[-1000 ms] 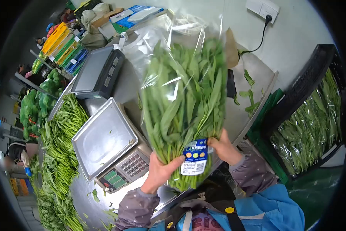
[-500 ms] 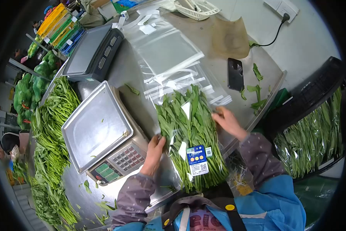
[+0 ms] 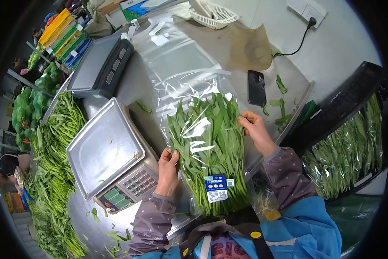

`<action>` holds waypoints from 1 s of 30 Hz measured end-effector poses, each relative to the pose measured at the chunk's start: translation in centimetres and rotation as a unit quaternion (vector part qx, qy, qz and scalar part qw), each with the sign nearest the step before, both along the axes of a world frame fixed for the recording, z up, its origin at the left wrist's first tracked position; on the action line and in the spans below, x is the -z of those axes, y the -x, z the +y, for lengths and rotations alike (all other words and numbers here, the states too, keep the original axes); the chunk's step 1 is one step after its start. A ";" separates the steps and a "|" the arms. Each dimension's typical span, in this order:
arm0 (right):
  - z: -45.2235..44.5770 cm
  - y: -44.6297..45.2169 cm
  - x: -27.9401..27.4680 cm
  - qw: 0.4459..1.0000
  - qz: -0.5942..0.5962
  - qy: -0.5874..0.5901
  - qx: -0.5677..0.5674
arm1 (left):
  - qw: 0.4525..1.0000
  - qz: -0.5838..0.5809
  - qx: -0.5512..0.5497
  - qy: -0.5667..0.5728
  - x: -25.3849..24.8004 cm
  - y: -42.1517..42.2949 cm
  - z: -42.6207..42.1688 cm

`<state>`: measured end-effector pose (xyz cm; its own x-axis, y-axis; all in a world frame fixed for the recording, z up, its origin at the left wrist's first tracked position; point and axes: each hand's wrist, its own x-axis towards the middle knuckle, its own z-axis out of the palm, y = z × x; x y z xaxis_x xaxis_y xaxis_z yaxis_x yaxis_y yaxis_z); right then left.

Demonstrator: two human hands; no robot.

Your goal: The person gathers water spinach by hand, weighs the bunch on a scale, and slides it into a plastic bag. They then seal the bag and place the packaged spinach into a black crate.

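Head view, looking down: a clear plastic bag packed with long green leafy stems (image 3: 207, 142) lies right in front of me at the near edge of a silver-grey metal desk (image 3: 131, 88), leaves pointing away and cut stem ends towards me. A blue-and-white printed label (image 3: 215, 188) sits on its near part. My left grip (image 3: 168, 172) pinches the bag's left side between thumb and bent fingers; my right grip (image 3: 258, 133) pinches its right side, a little farther up.

Just left of the bag stands a beige weighing scale with a square silver tray (image 3: 105, 146), its keypad and green display on the near side. Beyond that is a dark grey scale (image 3: 97, 64). A long heap of loose green stems (image 3: 51, 172) runs along the far left.

Flat, clear plastic bags (image 3: 181, 60) lie beyond the filled one, with a white slotted plastic basket (image 3: 215, 18) farther still. To the right are a brown sheet (image 3: 251, 47), a black phone (image 3: 257, 88) and loose green leaves (image 3: 282, 105). A black plastic crate (image 3: 336, 101) at far right holds more bagged greens (image 3: 345, 149).
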<state>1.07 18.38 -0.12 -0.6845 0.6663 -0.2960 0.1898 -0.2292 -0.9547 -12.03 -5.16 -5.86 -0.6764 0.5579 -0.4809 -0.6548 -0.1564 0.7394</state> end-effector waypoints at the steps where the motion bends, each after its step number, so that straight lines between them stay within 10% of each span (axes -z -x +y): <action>1: -0.1 -0.4 -0.7 1.000 0.004 -0.004 0.002 | 1.000 0.009 -0.001 -0.022 -0.6 -0.1 -0.1; 30: -1.0 -1.2 -11.5 0.971 0.196 -0.139 0.009 | 0.956 0.279 -0.002 -0.096 -13.7 2.2 -0.1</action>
<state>2.28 17.39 11.39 -0.6963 0.6957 0.1764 -0.2012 0.0468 -0.9784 -14.23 -5.21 7.83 -0.7998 0.5966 0.0658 -0.1665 -0.3259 0.9306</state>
